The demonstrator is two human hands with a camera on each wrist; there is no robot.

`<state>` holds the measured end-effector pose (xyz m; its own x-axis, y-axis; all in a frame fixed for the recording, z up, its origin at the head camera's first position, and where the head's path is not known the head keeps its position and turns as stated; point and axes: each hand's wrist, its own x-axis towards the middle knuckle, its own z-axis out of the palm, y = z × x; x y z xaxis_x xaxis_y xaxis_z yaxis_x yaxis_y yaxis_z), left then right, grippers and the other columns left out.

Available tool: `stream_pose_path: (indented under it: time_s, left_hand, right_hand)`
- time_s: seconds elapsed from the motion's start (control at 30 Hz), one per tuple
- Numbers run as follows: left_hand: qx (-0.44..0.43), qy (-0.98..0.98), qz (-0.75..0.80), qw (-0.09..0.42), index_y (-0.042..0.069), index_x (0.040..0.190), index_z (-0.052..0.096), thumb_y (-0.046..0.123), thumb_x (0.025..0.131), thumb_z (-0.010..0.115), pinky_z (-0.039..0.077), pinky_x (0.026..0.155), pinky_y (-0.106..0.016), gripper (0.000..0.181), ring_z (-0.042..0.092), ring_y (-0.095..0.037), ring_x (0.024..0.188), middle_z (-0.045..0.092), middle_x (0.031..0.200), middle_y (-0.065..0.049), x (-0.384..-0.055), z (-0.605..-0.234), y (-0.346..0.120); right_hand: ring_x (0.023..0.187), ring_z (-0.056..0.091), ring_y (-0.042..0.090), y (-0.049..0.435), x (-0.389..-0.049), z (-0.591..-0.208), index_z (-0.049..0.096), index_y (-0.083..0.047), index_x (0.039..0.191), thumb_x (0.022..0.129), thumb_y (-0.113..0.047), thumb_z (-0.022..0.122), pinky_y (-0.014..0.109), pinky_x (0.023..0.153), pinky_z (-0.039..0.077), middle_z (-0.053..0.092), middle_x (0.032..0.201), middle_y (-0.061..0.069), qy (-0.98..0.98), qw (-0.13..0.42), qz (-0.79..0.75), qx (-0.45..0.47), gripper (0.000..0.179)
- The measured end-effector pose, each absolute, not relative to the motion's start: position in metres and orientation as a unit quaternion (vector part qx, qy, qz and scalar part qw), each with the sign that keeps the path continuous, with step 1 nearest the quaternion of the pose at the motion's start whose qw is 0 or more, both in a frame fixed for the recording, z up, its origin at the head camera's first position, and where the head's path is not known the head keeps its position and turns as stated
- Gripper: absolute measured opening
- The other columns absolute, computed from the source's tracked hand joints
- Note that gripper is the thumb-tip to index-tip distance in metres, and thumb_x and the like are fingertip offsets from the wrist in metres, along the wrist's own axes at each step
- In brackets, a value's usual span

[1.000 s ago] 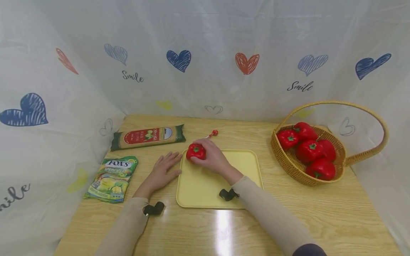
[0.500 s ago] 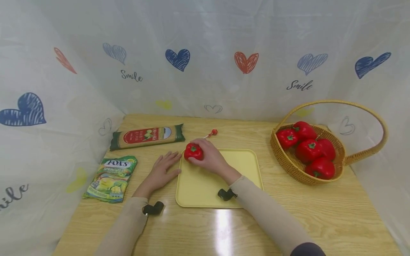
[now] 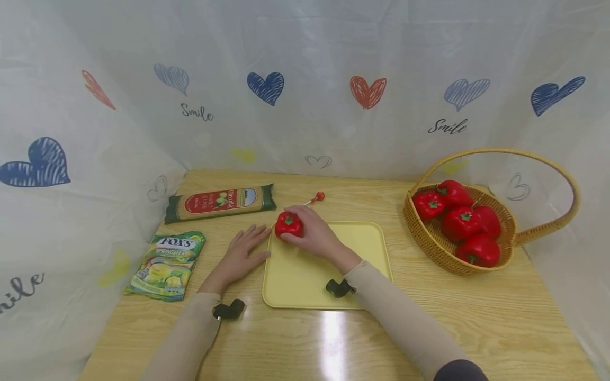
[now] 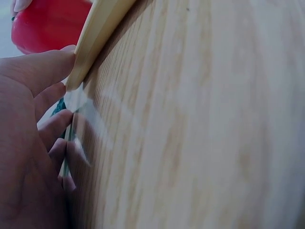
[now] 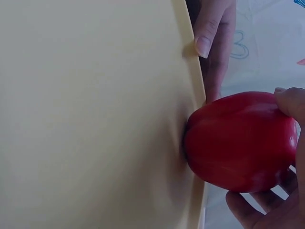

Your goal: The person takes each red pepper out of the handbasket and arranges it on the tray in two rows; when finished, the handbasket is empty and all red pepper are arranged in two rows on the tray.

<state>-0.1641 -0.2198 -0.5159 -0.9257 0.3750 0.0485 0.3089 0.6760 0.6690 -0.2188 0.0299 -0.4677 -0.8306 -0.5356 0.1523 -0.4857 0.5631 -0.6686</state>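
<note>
A red bell pepper (image 3: 288, 226) with a green stem stands upright at the far left corner of a yellow tray (image 3: 329, 280). My right hand (image 3: 315, 233) grips it from the right, thumb on the near side and fingers round the far side. In the right wrist view the pepper (image 5: 238, 143) touches or nearly touches the tray's surface (image 5: 95, 119). My left hand (image 3: 240, 256) lies on the table with fingers spread, its thumb and a fingertip touching the tray's left rim. In the left wrist view that thumb (image 4: 47, 67) meets the tray edge (image 4: 90, 43).
A wicker basket (image 3: 431, 248) holding several red bell peppers (image 3: 459, 225) stands at the right. Behind the tray lies a red lollipop (image 3: 320, 196). Toward the left are a long pasta packet (image 3: 219, 204) and a green candy bag (image 3: 167, 267). A printed curtain (image 3: 305, 106) encloses the table.
The right hand and the pepper have shifted very slightly left since the first frame. The left hand, tray and other things have stayed in place.
</note>
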Motion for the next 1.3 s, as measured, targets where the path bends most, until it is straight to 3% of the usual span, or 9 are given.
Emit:
stream_pose_path:
  time_s: [0.77,1.3]
  left_hand:
    - [0.18,0.916,0.354,0.053,0.014,0.157,0.042,0.036,0.102,0.061,-0.003,0.125,-0.053,0.062,0.014,-0.033,0.156,0.033,0.164,-0.011,-0.164,-0.515,-0.219]
    - [0.188,0.913,0.361,0.035,0.01,0.155,0.043,0.033,0.101,0.062,-0.002,0.125,-0.056,0.061,0.017,-0.038,0.154,0.035,0.162,-0.016,-0.164,-0.516,-0.219]
  right_hand:
    - [0.137,0.048,0.027,0.033,-0.219,-0.467,0.051,-0.011,0.147,0.09,-0.04,0.079,0.043,0.11,0.046,0.048,0.15,0.009,0.877,0.03,-0.373,-0.301,0.07]
    - [0.146,0.038,0.027,0.051,-0.217,-0.462,0.047,-0.014,0.151,0.094,-0.042,0.072,0.047,0.12,0.033,0.047,0.153,0.007,0.885,0.027,-0.369,-0.283,0.069]
